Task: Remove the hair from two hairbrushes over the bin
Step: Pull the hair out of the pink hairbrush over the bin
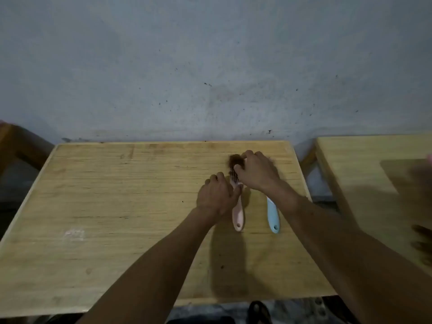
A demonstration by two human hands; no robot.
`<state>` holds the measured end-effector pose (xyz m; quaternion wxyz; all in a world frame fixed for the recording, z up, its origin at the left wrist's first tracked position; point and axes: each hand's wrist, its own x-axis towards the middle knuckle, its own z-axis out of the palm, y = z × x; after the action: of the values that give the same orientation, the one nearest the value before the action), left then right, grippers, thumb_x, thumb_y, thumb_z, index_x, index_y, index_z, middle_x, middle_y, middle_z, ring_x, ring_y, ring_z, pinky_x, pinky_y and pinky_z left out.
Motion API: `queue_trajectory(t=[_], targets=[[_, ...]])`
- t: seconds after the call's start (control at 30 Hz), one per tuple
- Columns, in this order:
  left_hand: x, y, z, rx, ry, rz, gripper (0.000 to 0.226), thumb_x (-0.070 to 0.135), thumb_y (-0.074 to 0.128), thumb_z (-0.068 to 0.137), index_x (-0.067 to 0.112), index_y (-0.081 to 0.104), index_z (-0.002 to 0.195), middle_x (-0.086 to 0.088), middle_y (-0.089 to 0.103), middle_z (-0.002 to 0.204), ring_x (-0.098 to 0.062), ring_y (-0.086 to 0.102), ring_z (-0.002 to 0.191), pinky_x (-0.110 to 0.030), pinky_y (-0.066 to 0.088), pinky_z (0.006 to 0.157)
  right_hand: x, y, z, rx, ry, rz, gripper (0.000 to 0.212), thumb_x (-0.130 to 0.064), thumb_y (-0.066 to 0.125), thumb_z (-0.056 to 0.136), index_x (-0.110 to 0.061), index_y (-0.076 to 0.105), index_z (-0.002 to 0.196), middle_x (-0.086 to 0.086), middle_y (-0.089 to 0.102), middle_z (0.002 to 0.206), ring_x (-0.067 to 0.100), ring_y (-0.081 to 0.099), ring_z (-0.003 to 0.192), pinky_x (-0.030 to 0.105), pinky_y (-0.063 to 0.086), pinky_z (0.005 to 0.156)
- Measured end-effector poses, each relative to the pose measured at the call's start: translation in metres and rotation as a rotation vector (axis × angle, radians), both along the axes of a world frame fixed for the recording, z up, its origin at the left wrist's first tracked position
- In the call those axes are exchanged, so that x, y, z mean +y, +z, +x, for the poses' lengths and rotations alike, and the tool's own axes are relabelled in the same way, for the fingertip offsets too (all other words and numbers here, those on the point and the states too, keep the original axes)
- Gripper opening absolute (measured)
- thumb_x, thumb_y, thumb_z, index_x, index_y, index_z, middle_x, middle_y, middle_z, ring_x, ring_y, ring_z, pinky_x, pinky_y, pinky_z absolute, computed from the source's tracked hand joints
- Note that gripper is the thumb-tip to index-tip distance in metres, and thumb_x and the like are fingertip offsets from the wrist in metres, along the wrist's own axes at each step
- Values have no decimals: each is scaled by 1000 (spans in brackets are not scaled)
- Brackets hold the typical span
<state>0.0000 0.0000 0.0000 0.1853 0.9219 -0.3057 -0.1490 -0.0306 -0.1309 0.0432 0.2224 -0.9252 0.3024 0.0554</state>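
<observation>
Two hairbrushes (pink hairbrush (238, 213), blue hairbrush (273, 215)), two tables (117, 206), two hands.

The person has 2 bare arms. No sleeves show on them, all the way to the bottom edge of the picture. The left hand (216, 195) and the right hand (256, 170) are bare too, with no gloves. No rings, watch or bands can be seen on the fingers or wrists. The hands look a little blurry, so small marks cannot be told.
</observation>
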Motion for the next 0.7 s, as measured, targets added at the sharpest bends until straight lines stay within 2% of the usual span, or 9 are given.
queue_trajectory(t=[0.1,0.23,0.3,0.43,0.5,0.6,0.7], targets=[[-5,-15,1,-86,-24,-17,67,63,51,92,3,53,122,-17,64,117,-33,62,105,-39,48,79,-2,-15,8,-8,-48,-31,50,-44,53,100,-14,50,140,14,51,143,35,57,123,39,46,89],[-7,-33,0,-144,-64,-64,65,64,65,80,8,60,111,-11,67,106,-29,63,94,-35,43,70,-7,-33,19,-11,-78,-2,57,-47,56,97,-13,47,141,16,51,142,38,56,123,44,52,94],[-7,-41,4,-147,-54,-120,57,60,68,78,9,63,102,-8,68,98,-28,64,87,-33,42,65,-8,-40,23,-49,-91,9,57,-48,58,96,-12,47,139,16,57,137,37,59,119,44,54,90],[-1,-50,9,-114,-54,-206,48,57,73,74,12,64,86,-5,67,83,-25,64,72,-34,51,60,-6,-50,27,-140,-142,59,65,-50,60,95,-7,45,142,15,62,131,34,63,108,43,57,87],[2,-53,9,-105,-70,-233,46,56,75,75,13,59,81,-4,63,78,-24,61,68,-32,42,55,-4,-51,27,-178,-170,81,69,-51,61,93,-5,46,141,13,61,120,30,59,96,40,56,82],[7,-54,10,-109,-76,-272,45,54,77,75,14,58,79,-5,65,78,-25,61,68,-31,36,53,0,-53,25,-232,-189,60,54,-53,62,88,-6,63,115,5,66,97,25,63,82,32,48,61],[21,-57,6,-121,-57,-318,44,52,75,77,13,55,78,-5,62,77,-26,61,70,-32,34,53,13,-51,17,-290,-177,49,48,-53,61,86,-8,76,94,9,77,86,23,71,75,30,51,60]])
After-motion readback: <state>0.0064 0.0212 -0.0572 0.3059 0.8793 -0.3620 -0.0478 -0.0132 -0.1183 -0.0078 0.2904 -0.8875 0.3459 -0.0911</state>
